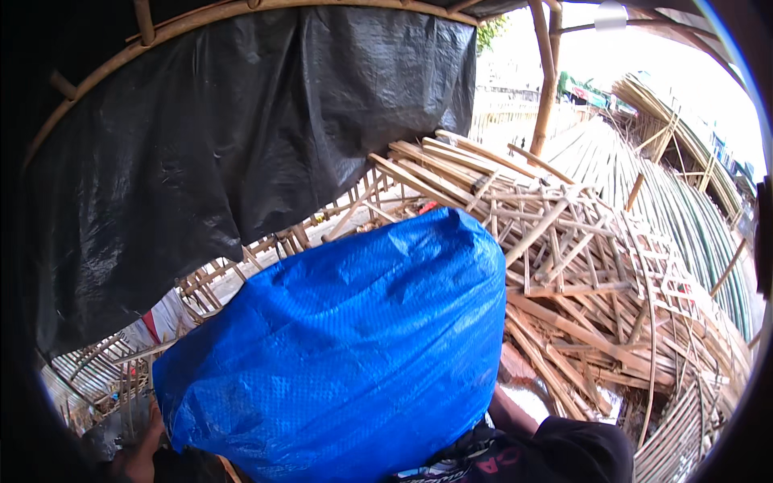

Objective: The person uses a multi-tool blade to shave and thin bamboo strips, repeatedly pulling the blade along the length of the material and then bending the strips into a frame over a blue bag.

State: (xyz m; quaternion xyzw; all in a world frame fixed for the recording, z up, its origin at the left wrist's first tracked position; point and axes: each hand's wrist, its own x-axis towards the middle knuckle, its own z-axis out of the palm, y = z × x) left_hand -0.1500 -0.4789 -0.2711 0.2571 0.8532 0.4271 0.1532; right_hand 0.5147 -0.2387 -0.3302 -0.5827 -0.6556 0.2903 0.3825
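Observation:
A big blue plastic tarp [346, 346] spreads across the middle, creased and bulging, right in front of my body. At its lower left edge my left hand [153, 423] is closed on the sheet, with part of the fingers behind it. On the other side, my right forearm runs up from a dark sleeve to the tarp's right edge. The tarp covers my right hand, so its fingers do not show. What lies behind or under the sheet is hidden too.
A black plastic sheet [266, 121] hangs from a curved bamboo pole [193, 22] at the left. Split bamboo pieces [580, 249] lie in a tangled heap at right. Beyond them are long bamboo poles [684, 201] and an upright post [547, 88].

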